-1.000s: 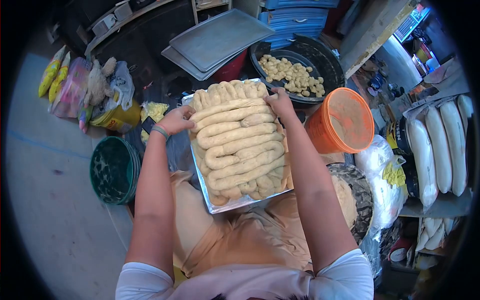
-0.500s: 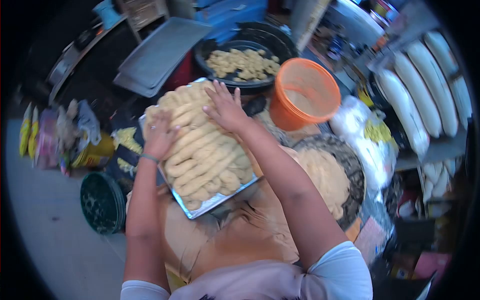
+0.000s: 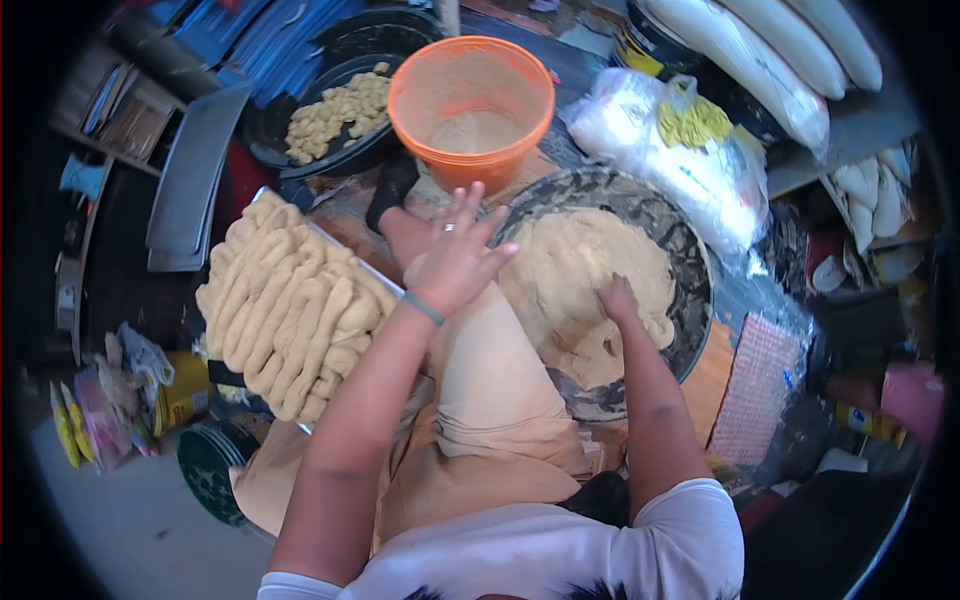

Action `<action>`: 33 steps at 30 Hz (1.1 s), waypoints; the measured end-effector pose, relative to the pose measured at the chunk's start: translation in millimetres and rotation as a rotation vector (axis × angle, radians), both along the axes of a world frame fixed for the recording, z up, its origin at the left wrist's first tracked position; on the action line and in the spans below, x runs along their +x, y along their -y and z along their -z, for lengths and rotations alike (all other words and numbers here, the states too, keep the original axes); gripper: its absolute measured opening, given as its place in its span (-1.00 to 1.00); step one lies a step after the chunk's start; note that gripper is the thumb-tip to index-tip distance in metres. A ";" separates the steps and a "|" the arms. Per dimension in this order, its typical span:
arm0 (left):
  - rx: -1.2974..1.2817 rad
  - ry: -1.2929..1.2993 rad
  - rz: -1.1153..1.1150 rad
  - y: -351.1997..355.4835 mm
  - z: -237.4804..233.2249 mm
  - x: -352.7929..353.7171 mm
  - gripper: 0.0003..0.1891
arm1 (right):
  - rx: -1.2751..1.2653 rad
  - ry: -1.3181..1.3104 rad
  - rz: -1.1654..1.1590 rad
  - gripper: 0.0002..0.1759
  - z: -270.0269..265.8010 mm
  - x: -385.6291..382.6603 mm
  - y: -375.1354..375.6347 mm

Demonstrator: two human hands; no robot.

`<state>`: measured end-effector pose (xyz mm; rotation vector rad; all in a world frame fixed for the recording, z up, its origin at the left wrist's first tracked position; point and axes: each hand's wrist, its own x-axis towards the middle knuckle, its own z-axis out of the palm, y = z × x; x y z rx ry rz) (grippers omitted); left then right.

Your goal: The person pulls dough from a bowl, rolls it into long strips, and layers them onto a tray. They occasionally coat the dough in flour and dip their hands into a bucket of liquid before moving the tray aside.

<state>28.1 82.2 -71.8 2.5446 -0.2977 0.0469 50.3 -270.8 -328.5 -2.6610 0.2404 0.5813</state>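
Note:
My left hand (image 3: 463,262) is spread wide, holding nothing, in the air over my leg and near the left rim of a dark round basin (image 3: 690,250). A large mass of soft beige dough (image 3: 570,260) fills much of this basin. My right hand (image 3: 618,298) is in the basin with its fingers curled into the right part of the dough, the fingertips partly hidden. To the left, a metal tray (image 3: 365,268) lies tilted by my leg, heaped with long twisted dough ropes (image 3: 290,310). Neither hand touches the tray.
An orange bucket (image 3: 470,110), coated with flour inside, stands behind the basin. Left of it, a black tub (image 3: 270,140) contains small dough pieces (image 3: 340,113). Clear plastic bags (image 3: 690,180) are at the right. A green bucket (image 3: 210,470) stands at lower left.
Both hands have left the dough ropes on the tray. My right hand has moved to the dough in the basin; my left is raised and spread. The view has turned right.

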 end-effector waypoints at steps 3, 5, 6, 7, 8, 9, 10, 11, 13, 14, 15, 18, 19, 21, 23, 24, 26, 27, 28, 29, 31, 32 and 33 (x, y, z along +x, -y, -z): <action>-0.002 -0.089 0.101 60.0 28.5 16.5 -0.46 | -0.080 -0.055 0.078 -0.11 34.7 -70.2 28.4; -0.071 -0.198 0.124 79.0 54.7 17.8 -0.45 | -0.107 -0.020 0.082 -0.08 41.3 -90.4 17.3; -0.107 -0.251 0.131 85.3 70.6 15.2 -0.44 | -0.112 0.009 0.083 -0.06 37.1 -95.8 4.2; -0.080 -0.284 0.112 83.5 80.9 10.6 -0.44 | -0.116 0.038 0.085 -0.05 34.8 -98.3 -4.5; -0.111 -0.346 0.081 82.6 92.0 10.9 -0.45 | -0.085 0.090 0.101 -0.04 40.0 -97.2 -6.3; -0.141 -0.411 0.052 83.2 95.4 10.9 -0.46 | -0.054 0.139 0.120 -0.04 45.8 -94.5 -8.3; -0.169 -0.477 0.021 81.5 99.4 9.8 -0.47 | -0.022 0.187 0.138 -0.03 51.4 -92.6 -10.5; -0.230 -0.454 0.001 77.2 103.6 7.9 -0.49 | 0.007 0.198 0.144 -0.02 55.8 -92.7 -10.2; -0.360 -0.391 -0.045 73.2 112.3 13.4 -0.52 | 0.060 0.238 0.148 0.02 55.3 -80.1 -5.7; -0.399 -0.380 -0.047 73.9 115.8 15.8 -0.53 | 0.028 0.173 0.102 0.04 52.0 -75.0 -0.5; -0.435 -0.371 -0.052 72.7 118.9 17.0 -0.55 | 0.000 0.106 0.054 0.06 38.2 -69.8 5.0; -0.407 -0.377 -0.061 74.5 117.0 17.7 -0.54 | 0.081 -0.047 -0.119 0.11 7.7 -55.1 38.7; -0.377 -0.385 -0.060 76.1 115.7 19.2 -0.53 | 0.133 -0.089 -0.179 0.12 2.2 -50.8 55.1; -0.411 -0.447 -0.013 73.9 118.2 23.2 -0.54 | -0.016 -0.188 -0.202 0.14 -8.1 -45.5 79.0; -0.457 -0.522 -0.011 75.3 120.8 22.7 -0.55 | -0.134 -0.265 -0.193 0.13 -11.9 -49.5 88.5; -0.485 -0.560 -0.034 76.4 118.6 23.4 -0.55 | -0.175 -0.288 -0.177 0.10 -15.2 -51.6 89.5; -0.536 -0.598 -0.058 78.3 113.4 25.0 -0.55 | -0.282 -0.311 -0.189 0.03 -18.9 -52.5 88.5; -0.558 -0.602 -0.060 78.4 112.4 23.6 -0.55 | -0.347 -0.316 -0.216 -0.03 -20.1 -54.8 84.4; -0.580 -0.606 -0.060 78.4 111.4 23.2 -0.55 | -0.411 -0.320 -0.243 -0.09 -20.8 -56.6 81.9; -0.593 -0.576 -0.060 78.9 110.7 22.7 -0.56 | -0.445 -0.289 -0.294 -0.17 -15.7 -61.4 84.3; -0.619 -0.515 -0.062 79.5 112.3 21.1 -0.58 | -0.515 -0.227 -0.398 -0.33 -8.4 -76.3 87.9; -0.623 -0.521 -0.069 79.7 113.4 20.8 -0.58 | -0.488 -0.185 -0.440 -0.38 -5.9 -84.7 91.3; -0.629 -0.527 -0.076 80.1 115.6 20.5 -0.58 | -0.461 -0.143 -0.481 -0.42 -11.2 -91.7 90.9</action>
